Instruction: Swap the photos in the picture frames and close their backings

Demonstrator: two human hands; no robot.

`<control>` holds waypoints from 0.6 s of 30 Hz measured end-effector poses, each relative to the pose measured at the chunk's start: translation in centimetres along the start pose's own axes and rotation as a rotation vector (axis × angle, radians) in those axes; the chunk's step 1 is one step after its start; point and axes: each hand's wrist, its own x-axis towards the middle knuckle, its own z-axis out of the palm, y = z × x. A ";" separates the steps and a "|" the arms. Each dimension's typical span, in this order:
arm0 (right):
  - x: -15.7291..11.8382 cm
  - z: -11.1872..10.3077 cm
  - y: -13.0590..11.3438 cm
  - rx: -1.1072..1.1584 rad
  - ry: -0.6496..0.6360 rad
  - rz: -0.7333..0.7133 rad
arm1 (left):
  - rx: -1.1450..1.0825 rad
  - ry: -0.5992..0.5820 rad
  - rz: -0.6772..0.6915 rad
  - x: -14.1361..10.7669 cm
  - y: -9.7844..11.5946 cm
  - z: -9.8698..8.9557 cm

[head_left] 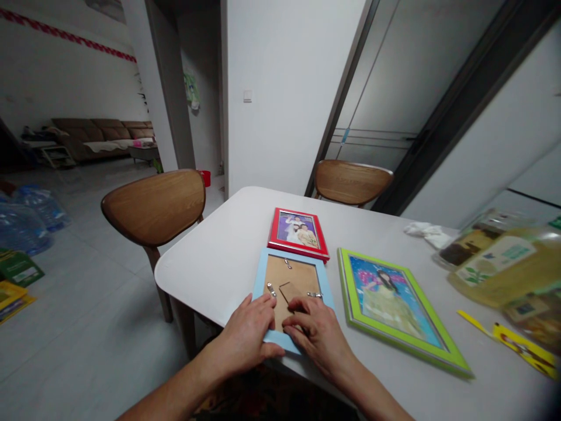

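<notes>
A light blue photo frame point(262, 275) lies back side up near the table's front edge. Its brown backing board point(302, 270) shows metal turn clips at the top, left and right, and a folded stand flap point(289, 290) in the middle. My left hand point(249, 327) holds the frame's lower left side, fingers over the edge and thumb near the bottom rim. On the lower part of the backing, the fingers of my right hand point(318, 330) are pinched together; what lies between them is hidden. A red photo frame point(272, 233) touches the blue one's far end, picture up.
Right of the blue frame lies a green photo frame point(346, 286), picture up. Further right are yellow scissors point(521, 345), a large bottle of yellow liquid point(504, 266) and a white cloth point(427, 234). Wooden chairs point(160, 204) stand at the white table's point(219, 251) left and far sides.
</notes>
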 end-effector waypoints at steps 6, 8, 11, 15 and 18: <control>-1.4 -0.7 -0.2 -0.049 -0.045 -0.134 | -0.009 -0.001 -0.020 0.1 0.2 -0.3; -1.8 -0.9 -0.4 -0.073 -0.038 -0.152 | -0.009 -0.003 -0.021 0.0 0.2 -0.3; -1.9 -0.9 -0.1 -0.070 -0.007 -0.162 | -0.010 0.000 -0.020 -0.1 0.1 -0.1; -1.0 -0.8 2.4 -0.104 0.147 0.013 | -0.012 -0.002 -0.015 -0.1 0.1 -0.1; 0.3 -0.9 4.6 -0.211 0.144 0.205 | -0.005 0.004 -0.012 0.0 0.3 -0.4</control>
